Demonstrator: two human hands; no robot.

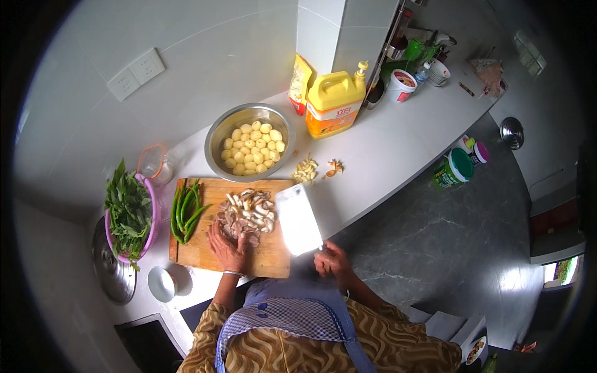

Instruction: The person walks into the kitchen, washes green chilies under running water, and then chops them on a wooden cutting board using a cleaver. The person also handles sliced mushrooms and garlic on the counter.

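Observation:
My right hand (pixel 332 261) grips the handle of a broad-bladed cleaver (pixel 298 219). Its bright blade lies tilted over the right edge of a wooden cutting board (pixel 266 265). On the board is a heap of sliced meat (pixel 249 212), pale and brownish pink. My left hand (pixel 227 245) rests at the heap's lower left, fingers spread and touching the slices; I cannot tell whether it pinches any. Several long green chili peppers (pixel 184 212) lie along the board's left side.
Behind the board stands a steel bowl (pixel 212 154) of peeled potatoes. Garlic cloves (pixel 305 170) lie beside it, near a yellow detergent jug (pixel 333 107). At left are a purple basket (pixel 153 224) of leafy greens, a metal lid (pixel 114 275) and a white bowl (pixel 161 284) near the counter's front.

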